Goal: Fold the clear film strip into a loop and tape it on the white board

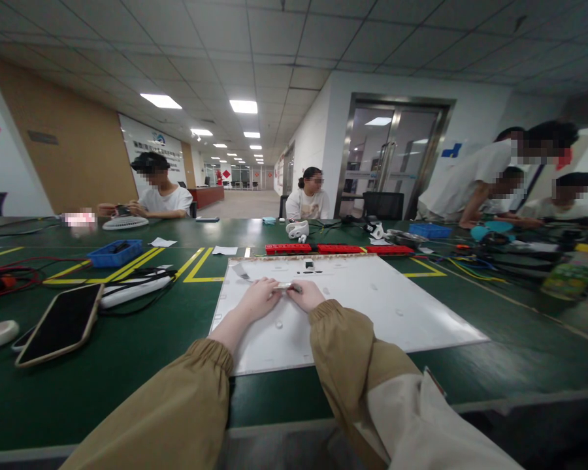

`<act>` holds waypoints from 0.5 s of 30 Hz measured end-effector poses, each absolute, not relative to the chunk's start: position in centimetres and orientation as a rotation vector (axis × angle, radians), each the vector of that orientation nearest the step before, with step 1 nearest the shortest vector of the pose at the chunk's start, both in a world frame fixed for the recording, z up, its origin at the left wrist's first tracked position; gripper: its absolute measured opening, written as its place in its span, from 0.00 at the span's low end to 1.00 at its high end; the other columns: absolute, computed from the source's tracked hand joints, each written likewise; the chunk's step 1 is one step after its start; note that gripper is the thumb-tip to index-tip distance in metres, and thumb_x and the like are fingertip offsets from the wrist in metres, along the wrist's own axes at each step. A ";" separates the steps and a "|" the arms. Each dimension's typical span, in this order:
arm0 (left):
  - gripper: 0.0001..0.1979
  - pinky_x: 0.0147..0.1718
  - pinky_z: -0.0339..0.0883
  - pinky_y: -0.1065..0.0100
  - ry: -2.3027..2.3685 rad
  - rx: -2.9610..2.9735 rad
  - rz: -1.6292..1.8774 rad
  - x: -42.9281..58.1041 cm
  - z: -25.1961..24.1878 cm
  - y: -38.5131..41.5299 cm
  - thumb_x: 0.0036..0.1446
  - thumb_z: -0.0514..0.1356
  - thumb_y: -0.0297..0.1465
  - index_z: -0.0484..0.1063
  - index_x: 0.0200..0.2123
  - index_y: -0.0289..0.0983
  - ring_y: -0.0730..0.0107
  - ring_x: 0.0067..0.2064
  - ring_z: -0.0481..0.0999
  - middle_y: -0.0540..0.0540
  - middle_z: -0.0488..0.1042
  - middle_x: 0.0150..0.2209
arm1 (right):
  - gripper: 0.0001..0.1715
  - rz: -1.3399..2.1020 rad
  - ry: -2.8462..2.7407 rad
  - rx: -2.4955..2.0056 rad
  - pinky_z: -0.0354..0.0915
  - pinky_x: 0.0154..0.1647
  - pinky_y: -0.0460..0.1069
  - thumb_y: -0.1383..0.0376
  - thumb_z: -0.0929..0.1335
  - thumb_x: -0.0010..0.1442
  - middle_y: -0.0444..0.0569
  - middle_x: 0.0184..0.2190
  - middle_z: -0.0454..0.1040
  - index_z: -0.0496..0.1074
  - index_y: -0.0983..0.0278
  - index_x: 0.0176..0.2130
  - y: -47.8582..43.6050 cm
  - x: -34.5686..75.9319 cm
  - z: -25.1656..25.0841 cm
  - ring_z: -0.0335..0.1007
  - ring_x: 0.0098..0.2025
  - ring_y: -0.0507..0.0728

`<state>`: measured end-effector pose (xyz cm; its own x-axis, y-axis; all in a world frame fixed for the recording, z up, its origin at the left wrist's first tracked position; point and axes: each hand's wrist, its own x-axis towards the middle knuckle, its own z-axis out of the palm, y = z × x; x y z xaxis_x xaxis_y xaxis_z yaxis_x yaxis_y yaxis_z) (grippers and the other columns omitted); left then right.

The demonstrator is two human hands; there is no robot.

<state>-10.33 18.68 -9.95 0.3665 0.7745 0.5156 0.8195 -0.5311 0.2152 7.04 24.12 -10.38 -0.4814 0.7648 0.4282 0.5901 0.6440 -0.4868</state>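
A large white panel [343,326] lies flat on the green table before me. Both my hands meet over its upper middle. My left hand [259,300] rests palm down, fingers bent together at the left end of a small light strip [284,286]. Closed at the other end is my right hand [306,297], pinching the strip beside a small dark-grey part whose kind is unclear. My palms and some fingertips are hidden. A small white knob [279,324] is on the panel below my hands. Beyond them are a small black square [309,265] and a grey-white flap [240,270] near the far-left corner.
Red power strips [340,249] line the panel's far edge. At left lie a phone [61,323], a white cord-wrapped device [137,287] and a blue tray [115,252]. Cables and a bottle [571,274] crowd the right. Several people are around the table.
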 end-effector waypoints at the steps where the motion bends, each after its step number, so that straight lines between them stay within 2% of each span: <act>1: 0.14 0.46 0.62 0.63 -1.494 -2.527 -0.871 -10.3 -9.9 18.6 0.58 0.53 0.28 0.70 0.47 0.39 0.62 0.44 0.70 0.45 0.74 0.41 | 0.08 0.370 -2.241 -1.042 0.60 0.34 0.45 0.70 0.65 0.53 0.47 0.28 0.75 0.75 0.66 0.32 24.1 7.0 -10.4 0.69 0.32 0.53; 10: 0.09 0.45 0.60 0.64 -1.531 -2.502 -0.880 -9.8 -9.6 18.4 0.56 0.55 0.26 0.73 0.37 0.40 0.64 0.42 0.71 0.47 0.75 0.38 | 0.13 0.393 -2.257 -1.000 0.61 0.38 0.45 0.73 0.66 0.49 0.46 0.30 0.76 0.76 0.65 0.35 24.3 7.0 -10.7 0.69 0.33 0.53; 15: 0.09 0.38 0.62 0.69 -1.642 -2.506 -0.996 -9.8 -10.3 19.0 0.58 0.53 0.27 0.73 0.37 0.38 0.66 0.39 0.72 0.46 0.75 0.35 | 0.13 0.375 -2.250 -1.025 0.62 0.38 0.45 0.72 0.66 0.49 0.47 0.30 0.75 0.76 0.65 0.36 24.4 6.9 -10.8 0.69 0.34 0.53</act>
<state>-9.78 19.03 -10.26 0.2605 0.8304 0.4926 0.8206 -0.4592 0.3402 6.92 24.38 -10.84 -0.4988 0.7542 0.4270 0.5749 0.6566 -0.4882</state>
